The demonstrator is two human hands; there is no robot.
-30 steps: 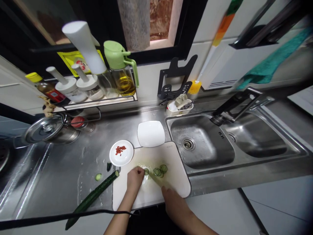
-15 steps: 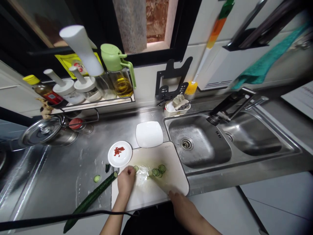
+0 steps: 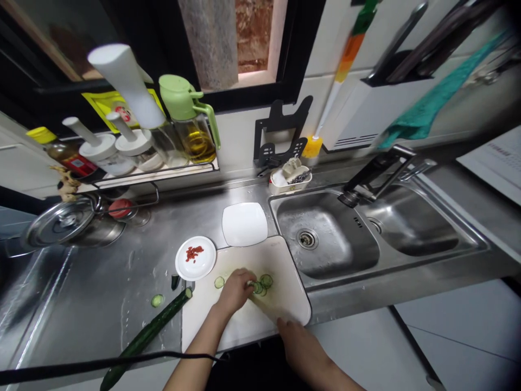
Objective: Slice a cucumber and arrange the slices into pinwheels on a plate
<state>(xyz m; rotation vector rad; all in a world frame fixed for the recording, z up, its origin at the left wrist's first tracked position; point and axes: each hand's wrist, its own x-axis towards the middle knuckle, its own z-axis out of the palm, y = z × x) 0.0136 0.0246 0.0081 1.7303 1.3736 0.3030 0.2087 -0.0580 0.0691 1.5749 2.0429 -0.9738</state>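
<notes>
Over the middle of the white cutting board (image 3: 203, 326), my left hand (image 3: 238, 290) has its fingers pressed together at the edge of several cucumber slices (image 3: 265, 281); what it pinches is too small to name. My right hand (image 3: 295, 339) is closed round the handle end of a knife (image 3: 264, 309), whose blurred blade points toward the slices. One slice (image 3: 219, 282) lies alone on the board, left of my left hand. A long cucumber (image 3: 150, 334) rests on the counter, its cut end at the board's left edge.
A plate of red bits (image 3: 196, 258) and a white square dish (image 3: 245, 224) stand behind the board. The sink (image 3: 325, 233) is at the right, a lidded pot (image 3: 69, 222) at the left. A black cable (image 3: 122, 359) crosses the lower left.
My left hand has moved right, from beside the lone slice to the group of slices. My right hand still holds the knife in about the same place. The view has shifted slightly.
</notes>
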